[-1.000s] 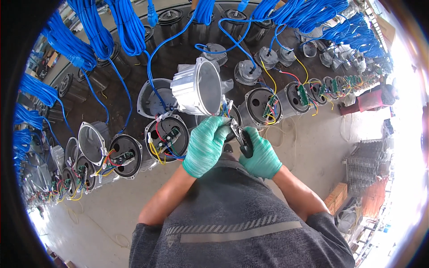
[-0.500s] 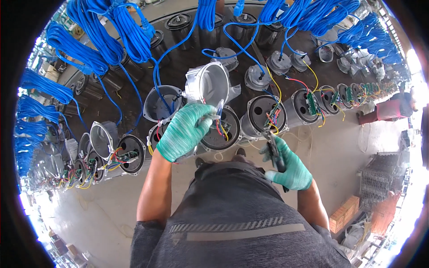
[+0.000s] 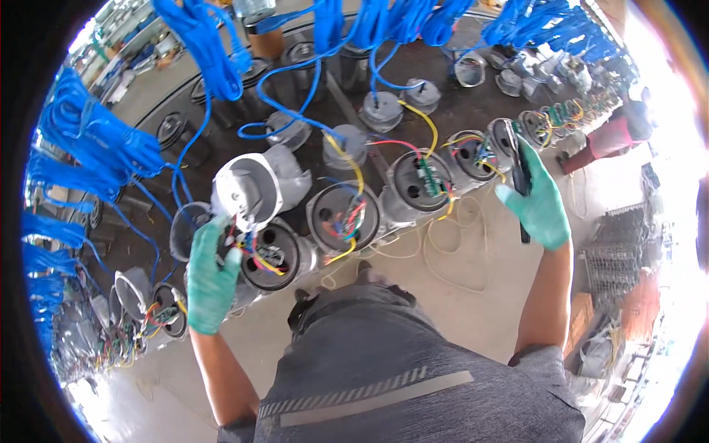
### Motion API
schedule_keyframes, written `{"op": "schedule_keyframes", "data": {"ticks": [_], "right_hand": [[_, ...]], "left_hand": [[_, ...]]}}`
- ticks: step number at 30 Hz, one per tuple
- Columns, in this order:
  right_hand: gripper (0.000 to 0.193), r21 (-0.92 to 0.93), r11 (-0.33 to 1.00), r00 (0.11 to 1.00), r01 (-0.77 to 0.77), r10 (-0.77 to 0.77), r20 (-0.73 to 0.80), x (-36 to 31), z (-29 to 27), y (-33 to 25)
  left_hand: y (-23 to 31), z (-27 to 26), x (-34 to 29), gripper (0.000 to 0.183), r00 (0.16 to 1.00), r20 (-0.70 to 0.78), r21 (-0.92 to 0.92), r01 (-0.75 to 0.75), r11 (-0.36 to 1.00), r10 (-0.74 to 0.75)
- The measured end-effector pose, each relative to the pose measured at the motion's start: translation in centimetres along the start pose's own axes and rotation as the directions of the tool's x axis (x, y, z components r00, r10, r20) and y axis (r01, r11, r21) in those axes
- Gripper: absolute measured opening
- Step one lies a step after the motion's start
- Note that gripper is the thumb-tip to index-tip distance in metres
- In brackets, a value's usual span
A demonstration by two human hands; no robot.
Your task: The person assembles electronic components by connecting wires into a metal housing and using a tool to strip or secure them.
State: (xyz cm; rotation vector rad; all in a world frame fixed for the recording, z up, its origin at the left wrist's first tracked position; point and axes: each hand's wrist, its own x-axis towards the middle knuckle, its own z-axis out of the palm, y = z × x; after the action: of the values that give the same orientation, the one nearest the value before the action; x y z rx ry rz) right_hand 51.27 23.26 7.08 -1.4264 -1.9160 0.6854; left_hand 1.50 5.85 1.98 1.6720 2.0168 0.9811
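In its green glove, my left hand (image 3: 212,277) is beside a motor housing (image 3: 273,255), thumb and fingers apart. Red, blue and yellow wires (image 3: 258,255) run just beyond the fingertips, under a tilted silver metal cup (image 3: 247,190). Whether a fingertip touches a wire is unclear. My right hand (image 3: 543,203), also gloved, is wrapped around black-handled pliers (image 3: 521,173) that point away from me. Their tips lie near a round housing (image 3: 504,140) in the row. Another open housing (image 3: 344,215) with wires sits between my hands.
Hanks of blue cable (image 3: 196,44) hang along the far side. Grey caps (image 3: 345,145) rest on the dark bench, their cables crossing it. Loose yellow cord (image 3: 458,244) lies on the floor. A person (image 3: 609,136) is at the right, near stacked wire racks (image 3: 620,236).
My view has shifted to the right. My left hand has drawn back from the wires and its pinch has opened. My right hand has swung out to the right and forward with the pliers.
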Motion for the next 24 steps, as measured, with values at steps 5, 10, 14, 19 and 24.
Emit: {"op": "schedule_keyframes", "data": {"ticks": [5,10,14,19,24], "right_hand": [[0.087,-0.29,0.957,0.983,-0.022,0.073,0.168,5.3,-3.0,2.2],[0.081,-0.618,0.778,0.908,0.111,0.173,0.381,11.1,-1.8,1.5],[0.078,-0.67,0.686,0.75,0.282,0.278,0.6,14.3,0.3,4.0],[0.074,-0.727,0.599,0.725,0.334,0.329,0.605,14.7,2.5,4.3],[0.075,-0.827,0.459,0.768,0.326,0.382,0.515,13.3,2.8,2.4]], "left_hand": [[-0.6,1.7,-0.6,0.055,0.986,-0.168,-0.03,0.011,0.999,-0.016],[-0.4,3.3,-2.6,0.047,0.951,-0.302,-0.091,0.041,0.995,-0.066],[1.3,3.8,-3.6,0.045,0.942,-0.284,-0.111,0.153,0.982,-0.179],[2.8,3.7,-4.7,0.039,0.947,-0.318,0.014,0.063,0.998,-0.056],[3.0,2.9,-5.1,0.032,0.945,-0.327,-0.009,0.018,1.0,-0.02]]}}
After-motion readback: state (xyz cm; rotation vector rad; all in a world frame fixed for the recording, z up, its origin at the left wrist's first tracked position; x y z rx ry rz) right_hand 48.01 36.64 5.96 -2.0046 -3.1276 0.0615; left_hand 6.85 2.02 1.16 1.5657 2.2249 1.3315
